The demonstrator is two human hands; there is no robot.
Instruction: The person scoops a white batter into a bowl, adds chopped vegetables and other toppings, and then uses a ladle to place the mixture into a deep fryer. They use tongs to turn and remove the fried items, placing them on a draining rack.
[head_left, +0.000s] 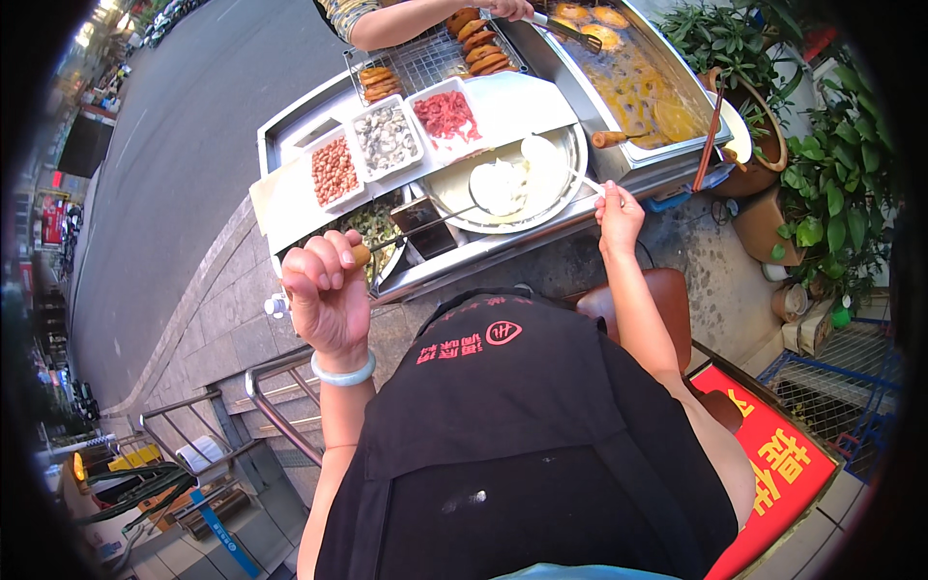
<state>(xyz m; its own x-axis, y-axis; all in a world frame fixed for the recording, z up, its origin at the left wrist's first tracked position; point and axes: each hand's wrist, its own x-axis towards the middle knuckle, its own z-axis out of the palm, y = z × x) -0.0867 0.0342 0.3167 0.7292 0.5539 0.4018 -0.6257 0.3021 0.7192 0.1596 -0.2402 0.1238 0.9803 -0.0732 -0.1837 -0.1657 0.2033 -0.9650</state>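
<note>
My left hand (326,290) is closed around the wooden handle (360,254) of a long metal ladle, whose round end (499,187) is over a wide metal basin (464,221) of pale batter. White batter lies on that end. My right hand (620,217) grips the pale handle of a white spoon (540,154), its bowl also above the batter. Beyond the basin stand white trays of red meat strips (448,116), shelled oysters (388,139) and peanuts (334,171). Chopped greens (377,230) are partly hidden below the peanut tray.
A vat of hot oil (623,87) with frying cakes stands at the upper right; a wooden-handled tool (610,138) rests on its edge. Another person's hand (511,9) holds tongs (583,38) there. Fried cakes (482,51) line a wire rack. A brown stool (656,304) is near my right arm.
</note>
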